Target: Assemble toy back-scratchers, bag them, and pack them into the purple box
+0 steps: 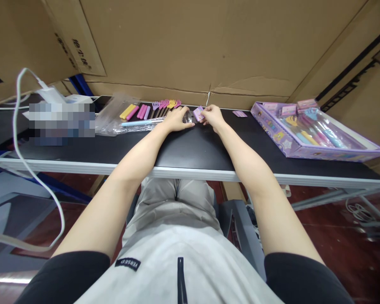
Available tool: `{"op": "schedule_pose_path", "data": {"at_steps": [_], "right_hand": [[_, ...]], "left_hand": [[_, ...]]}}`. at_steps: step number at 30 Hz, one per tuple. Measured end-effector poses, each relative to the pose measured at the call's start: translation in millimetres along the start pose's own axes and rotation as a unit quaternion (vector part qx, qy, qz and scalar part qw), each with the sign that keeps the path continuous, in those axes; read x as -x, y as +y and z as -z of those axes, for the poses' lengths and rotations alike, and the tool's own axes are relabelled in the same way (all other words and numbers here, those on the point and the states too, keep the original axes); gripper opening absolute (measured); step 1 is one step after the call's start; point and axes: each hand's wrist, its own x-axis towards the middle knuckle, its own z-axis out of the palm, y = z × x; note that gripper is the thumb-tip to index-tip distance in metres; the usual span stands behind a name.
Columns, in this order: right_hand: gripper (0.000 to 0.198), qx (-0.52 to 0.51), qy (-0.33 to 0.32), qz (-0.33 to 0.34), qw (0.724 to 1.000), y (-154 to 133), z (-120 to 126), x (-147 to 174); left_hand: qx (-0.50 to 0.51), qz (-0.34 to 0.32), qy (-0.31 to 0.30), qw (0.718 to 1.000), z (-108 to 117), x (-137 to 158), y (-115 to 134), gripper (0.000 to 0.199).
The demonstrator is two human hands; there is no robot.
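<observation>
My left hand (176,120) is closed on the end of a clear plastic bag (150,126), its fingers and thumb curved around the plastic. Inside that bag lies a back scratcher with a light blue handle (136,123); its head is hidden near my hand. My right hand (214,118) pinches a small purple and pink card (198,113) just beside the bag's end. Beyond my left hand is a row of claw-headed back scratchers (164,104) in purple, pink and yellow. Another printed card (240,114) lies flat to the right of my right hand.
A purple printed box (275,131) on the right holds bagged back scratchers and card stacks. Empty-looking clear bags (114,114) lie at left, near a blurred-out object (61,122) and a white cable (17,114). Cardboard (190,46) walls the table's (196,152) back.
</observation>
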Motion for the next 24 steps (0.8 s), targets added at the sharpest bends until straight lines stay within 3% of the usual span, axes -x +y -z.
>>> {"op": "schedule_pose_path", "data": {"at_steps": [6,14,19,24], "right_hand": [[0.025,-0.032,-0.034,-0.015,0.999,3.5,2.5,-6.0],[0.024,-0.009,0.002,0.014,1.0,8.0,5.8,-14.1],[0.02,-0.031,0.012,0.006,0.999,8.3,9.5,-20.1],[0.019,-0.018,0.036,0.072,0.997,16.4,16.4,-35.8]], "left_hand": [[0.019,-0.005,0.015,1.0,-5.9,-5.1,-8.9,0.069],[0.02,-0.032,0.017,0.999,-3.4,-4.4,-7.6,0.074],[-0.016,-0.039,-0.005,0.999,3.5,0.2,-0.9,0.061],[-0.023,-0.041,-0.015,0.999,3.3,-0.2,-2.7,0.064]]}}
